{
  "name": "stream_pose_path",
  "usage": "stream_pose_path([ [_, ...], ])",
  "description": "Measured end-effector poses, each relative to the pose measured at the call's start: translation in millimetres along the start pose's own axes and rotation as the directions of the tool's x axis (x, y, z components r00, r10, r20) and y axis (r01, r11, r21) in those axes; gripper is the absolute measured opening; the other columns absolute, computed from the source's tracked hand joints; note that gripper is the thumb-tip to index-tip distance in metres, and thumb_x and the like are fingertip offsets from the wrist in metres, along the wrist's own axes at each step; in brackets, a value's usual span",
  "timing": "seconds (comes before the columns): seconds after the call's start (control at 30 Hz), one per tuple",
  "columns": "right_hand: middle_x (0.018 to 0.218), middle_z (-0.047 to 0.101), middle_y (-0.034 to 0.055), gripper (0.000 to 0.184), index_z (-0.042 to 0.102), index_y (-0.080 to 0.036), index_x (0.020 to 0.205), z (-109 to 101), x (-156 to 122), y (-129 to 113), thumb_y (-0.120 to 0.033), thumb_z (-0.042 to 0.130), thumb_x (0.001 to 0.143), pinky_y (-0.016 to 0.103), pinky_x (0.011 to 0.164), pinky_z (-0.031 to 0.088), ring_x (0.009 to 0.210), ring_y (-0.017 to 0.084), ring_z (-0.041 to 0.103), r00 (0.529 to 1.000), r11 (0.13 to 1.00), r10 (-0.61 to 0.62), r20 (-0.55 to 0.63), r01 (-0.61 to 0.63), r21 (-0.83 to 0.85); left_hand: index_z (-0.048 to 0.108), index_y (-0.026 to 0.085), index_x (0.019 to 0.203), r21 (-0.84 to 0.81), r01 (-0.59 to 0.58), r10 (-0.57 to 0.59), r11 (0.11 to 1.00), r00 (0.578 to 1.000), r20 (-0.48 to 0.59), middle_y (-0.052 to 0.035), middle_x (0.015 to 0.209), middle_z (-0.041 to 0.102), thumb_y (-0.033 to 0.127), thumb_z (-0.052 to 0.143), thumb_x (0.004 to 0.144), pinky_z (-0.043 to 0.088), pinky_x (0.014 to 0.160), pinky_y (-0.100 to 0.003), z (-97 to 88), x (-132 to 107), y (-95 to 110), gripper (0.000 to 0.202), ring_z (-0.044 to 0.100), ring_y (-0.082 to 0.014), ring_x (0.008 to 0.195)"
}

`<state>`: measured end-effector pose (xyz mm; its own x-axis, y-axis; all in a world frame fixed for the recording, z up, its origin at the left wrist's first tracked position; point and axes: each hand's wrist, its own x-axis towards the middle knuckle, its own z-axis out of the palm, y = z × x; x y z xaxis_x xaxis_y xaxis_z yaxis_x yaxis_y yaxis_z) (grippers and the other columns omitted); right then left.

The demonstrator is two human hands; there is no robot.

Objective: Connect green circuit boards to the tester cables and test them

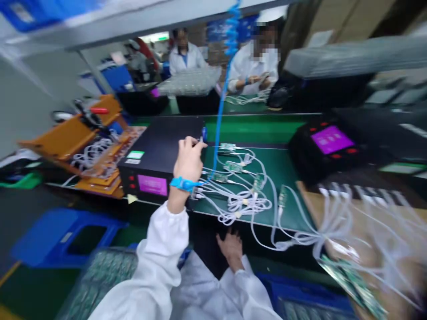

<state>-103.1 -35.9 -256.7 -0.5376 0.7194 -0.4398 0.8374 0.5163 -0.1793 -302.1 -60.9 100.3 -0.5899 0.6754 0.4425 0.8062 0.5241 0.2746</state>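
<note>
Cool, fairly even light fills the room, turning the white sleeve [163, 249] pale and leaving a faint sheen on the counter [288, 171]. A bright strip [159, 37] glows in the far background. Under the counter's front edge it is dim; the right hand [231, 246] sits in shadow, darker than the well-lit left hand [189, 160]. Two screens [152, 185] shine purple, their text unreadable. The middle is clearest, though soft; the cables [345, 218] at right and the blue bin [56, 9] at upper left smear. Wide-angle stretch slants the shelf [150, 22]. Blocky pixelation masks two co-workers' [187, 60] heads.
</note>
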Motion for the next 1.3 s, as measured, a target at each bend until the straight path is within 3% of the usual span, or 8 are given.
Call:
stream_pose_path([
  [0.13, 0.149, 0.051, 0.0319, 0.078, 0.039, -0.004, 0.159, 6.0, 2.8, -4.4, -0.055, 0.048, 0.102, 0.047, 0.108, 0.042, 0.135, 0.041, 0.056, 0.999, 0.999, -0.045, -0.012, 0.045, -0.016, 0.069, 0.018, 0.128, 0.024, 0.037, -0.038, 0.999, 0.998, 0.052, -0.0137, 0.131, 0.053, -0.007, 0.043, 0.088, 0.051, 0.113, -0.041, -3.2, -0.7, 3.4, 0.053, 0.048, -0.0274, 0.127],
  [0.77, 0.149, 0.051, 0.0286, 0.081, 0.031, -0.008, 0.164, 9.0, 5.6, 11.9, -0.056, 0.049, 0.101, 0.046, 0.108, 0.042, 0.135, 0.040, 0.056, 1.000, 0.999, 0.021, -0.023, -0.020, 0.044, 0.068, 0.021, 0.122, -0.011, -0.016, 0.016, 1.000, 1.000, -0.006, -0.0128, 0.129, 0.054, -0.004, 0.041, 0.087, 0.054, 0.109, -0.046, -0.2, -3.0, -1.9, 0.051, 0.049, -0.0280, 0.126],
  [1.3, 0.148, 0.053, 0.0277, 0.081, 0.033, -0.008, 0.164, 3.0, 2.1, 11.8, -0.057, 0.049, 0.101, 0.044, 0.109, 0.041, 0.133, 0.038, 0.057, 0.999, 0.999, 0.034, -0.014, -0.034, 0.041, 0.069, 0.018, 0.122, -0.019, 0.008, -0.008, 1.000, 1.000, 0.022, -0.0136, 0.130, 0.053, -0.006, 0.040, 0.087, 0.050, 0.112, -0.046, -2.6, -1.8, 1.5, 0.052, 0.047, -0.0284, 0.127],
])
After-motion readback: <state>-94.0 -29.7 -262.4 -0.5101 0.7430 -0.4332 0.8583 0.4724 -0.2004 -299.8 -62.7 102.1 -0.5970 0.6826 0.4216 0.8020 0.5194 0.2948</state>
